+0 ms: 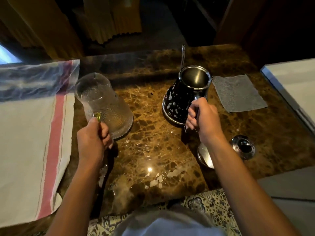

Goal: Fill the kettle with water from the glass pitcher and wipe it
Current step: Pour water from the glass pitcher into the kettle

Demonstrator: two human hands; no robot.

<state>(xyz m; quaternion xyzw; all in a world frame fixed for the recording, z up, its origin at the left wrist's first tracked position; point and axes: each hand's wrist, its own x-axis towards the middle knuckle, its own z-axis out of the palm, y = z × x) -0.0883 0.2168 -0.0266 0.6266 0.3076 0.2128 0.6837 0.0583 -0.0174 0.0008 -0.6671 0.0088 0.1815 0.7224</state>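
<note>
A textured glass pitcher (104, 103) stands on the brown marble table (150, 150) at the left, and my left hand (92, 140) grips its handle from the near side. To the right stands a shiny dark kettle (180, 101) with an open top and a thin curved spout rising behind it. My right hand (202, 116) grips the kettle's handle. The kettle's round metal lid (243, 147) lies on the table near my right forearm. A grey cloth (238, 92) lies flat to the right of the kettle.
A white towel with a pink stripe (34, 142) covers the table's left side. A metal spoon-like piece (205, 157) lies under my right wrist. A white surface (293, 86) borders the table on the right. Patterned floor tiles show below the front edge.
</note>
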